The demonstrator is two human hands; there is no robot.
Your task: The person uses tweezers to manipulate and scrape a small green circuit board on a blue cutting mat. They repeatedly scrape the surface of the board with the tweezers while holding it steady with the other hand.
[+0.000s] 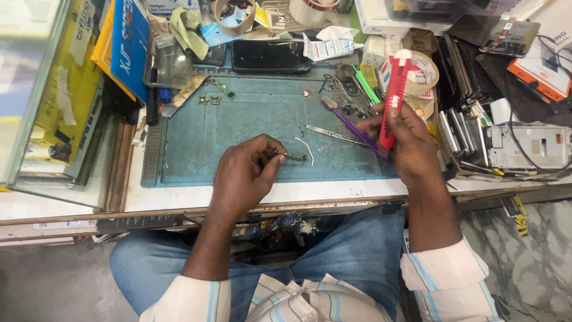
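We're looking down at a cluttered repair bench (179, 194) w/ a teal work mat (250, 131) on it. The left hand (244, 176) is pinching a small metal part (293, 157) between thumb and fingertips, grip clenched on it, just above the mat's front half; the part is tiny and dark, so we can't tell exactly what it is. The right hand (408, 140) is holding a red utility knife (393, 98) upright, grip wrapped round its lower half, white tip pointing away from us; the fingers are hiding the knife's bottom end. A purple-handled tool (357, 132) is lying slanted under that hand, its far end covered by the palm, and we can't tell whether the hand is gripping it too. Metal tweezers (333, 135) are resting on the mat just beside the purple tool, and a thin white curved strip (305, 149) is lying near the part. A dark phone (271, 56) is lying face up at the mat's back edge, and a tape roll (424, 74) is sitting behind the knife, partly blocked by it. A stack of phone parts (465, 131) at right is blurring into clutter, and the yellow and blue boxes (116, 45) at left are cut off by the frame's top. Jeans and striped sleeves are showing below the bench edge.
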